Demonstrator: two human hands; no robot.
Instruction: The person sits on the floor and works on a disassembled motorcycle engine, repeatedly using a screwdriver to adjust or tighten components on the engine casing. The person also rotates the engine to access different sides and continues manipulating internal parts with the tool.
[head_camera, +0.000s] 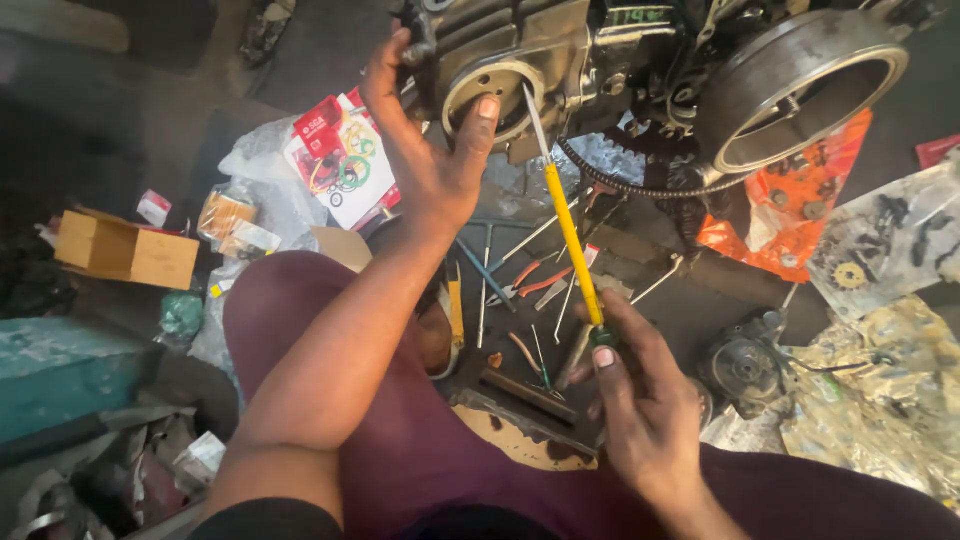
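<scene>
Cluttered floor (690, 300), yellow screwdriver (572, 240) tip up-left, probably

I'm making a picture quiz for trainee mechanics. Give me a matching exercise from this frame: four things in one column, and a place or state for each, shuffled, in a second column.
Things
1. yellow-shafted screwdriver
2. left hand
3. small brown cardboard box
4. black drive chain

Places or states
A. on the floor at far left
B. hanging in a loop under the grey metal engine
C. gripped by the right hand, tip up at the engine
D. spread against the engine's round opening

Pairs: 1-C, 2-D, 3-A, 4-B
</scene>
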